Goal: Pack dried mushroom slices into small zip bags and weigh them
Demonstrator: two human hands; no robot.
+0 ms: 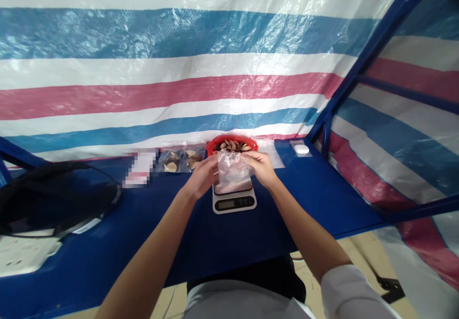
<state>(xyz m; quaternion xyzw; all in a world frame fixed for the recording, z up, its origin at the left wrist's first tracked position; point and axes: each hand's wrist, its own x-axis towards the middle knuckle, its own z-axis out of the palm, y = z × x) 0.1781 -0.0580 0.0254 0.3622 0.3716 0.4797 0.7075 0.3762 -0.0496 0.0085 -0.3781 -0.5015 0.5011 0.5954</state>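
Between my two hands is a clear plastic bag, which looks empty. My left hand pinches its left edge and my right hand grips its right upper edge. Under the bag sits a white kitchen scale with a dark display panel, its plate partly covered. Just behind the hands a red bag or basket holds many brown and pale dried slices. Left of it lie two clear bags with similar slices, a left bag and a right bag.
Flat clear bags lie right of the red container. A small white object rests on a clear packet farther right. At left are a blurred-out paper, a black mesh item and a white power strip. Striped sheeting walls the blue table.
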